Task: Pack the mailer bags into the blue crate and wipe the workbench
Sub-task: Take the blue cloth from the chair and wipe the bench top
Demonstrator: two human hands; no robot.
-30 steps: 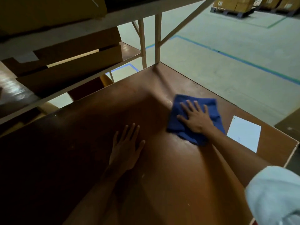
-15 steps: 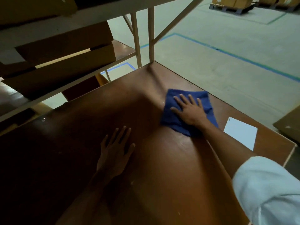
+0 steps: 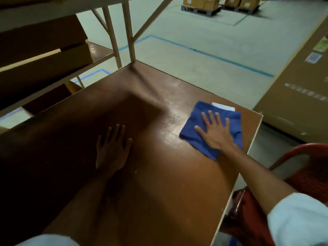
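Blue cloth (image 3: 196,113): dark blue, soft, folded to a rough square with a crumpled near corner. It lies flat at about 2 o'clock on the brown tabletop (image 3: 159,183), close to the right edge. Its far edge overlaps a white sheet of paper (image 3: 224,107), and only a strip of the sheet shows at 12 o'clock of the cloth.

Right hand (image 3: 215,134): palm down on the middle of the cloth, fingers straight and spread, pressing it, with nothing gripped. The forearm is bare and runs back toward 5 o'clock to a pale sleeve (image 3: 298,219).

Left hand (image 3: 111,148): flat on the bare tabletop at centre, in shadow. Fingers are straight, close together and point to 12 o'clock; it holds nothing. It is well apart from the cloth, at the cloth's 9 o'clock.

A red plastic seat (image 3: 312,176) is off the tabletop at 4 o'clock. A big cardboard box (image 3: 301,89) stands on the floor at 2 o'clock. A shelf with flat cartons (image 3: 44,55) is at 10 o'clock.
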